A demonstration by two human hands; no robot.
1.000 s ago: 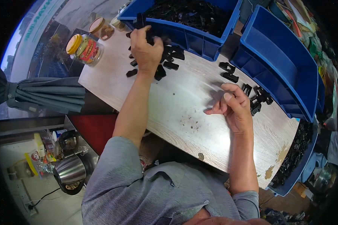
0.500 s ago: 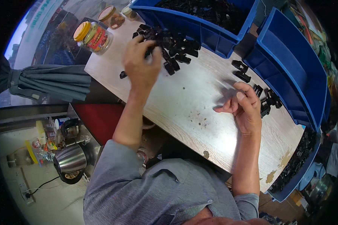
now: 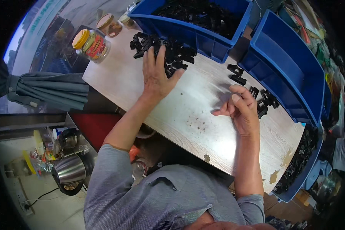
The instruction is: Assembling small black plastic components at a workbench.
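Black parts (image 3: pixel 179 53): heaped on the pale tabletop (image 3: pixel 218 142), just beside the wall of a blue bin (image 3: pixel 203 44).
Left hand (image 3: pixel 157 78): fingers spread at the heap's near edge; no part seen clasped.
Right hand (image 3: pixel 244 113): fingers curled, beside a smaller group of black parts (image 3: pixel 265 102); I cannot tell whether it pinches anything.
Handling: probably best with light, flat fingers, parting a few pieces from the edge so the heap doesn't slide.
Jar label: red, printed, on a yellow-lidded jar (image 3: pixel 94 48).
Window lettering (image 3: pixel 46 13): greenish, too distorted to read surely.
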